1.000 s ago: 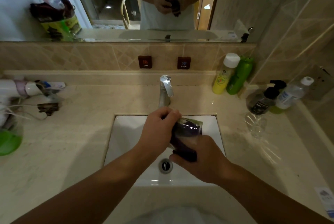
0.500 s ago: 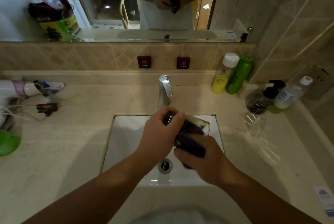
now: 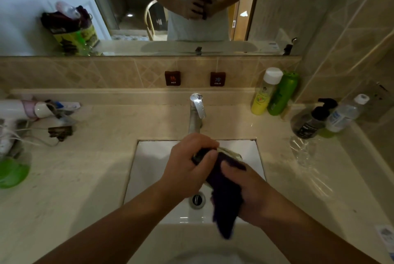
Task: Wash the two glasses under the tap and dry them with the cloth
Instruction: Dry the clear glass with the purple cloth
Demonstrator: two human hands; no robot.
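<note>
Over the white sink [image 3: 149,163] my left hand [image 3: 187,168] grips a clear glass [image 3: 229,153], most of it hidden by fingers and cloth. My right hand [image 3: 249,191] holds a dark purple cloth [image 3: 226,202] wrapped against the glass, the cloth's tail hanging down toward the sink's front edge. A second clear glass [image 3: 302,148] stands on the counter to the right of the sink. The chrome tap [image 3: 197,112] stands behind the hands; no water stream is visible.
Yellow and green bottles [image 3: 273,93] stand at the back right, a black pump bottle [image 3: 311,121] and a clear bottle [image 3: 343,114] further right. A hair dryer [image 3: 19,110] with cord and a green object [image 3: 10,172] lie on the left counter. The drain [image 3: 197,199] shows below the hands.
The cloth has slid out of the glass's mouth and now hangs lower from my right hand. Both hands stay over the sink, turning slightly around the glass.
</note>
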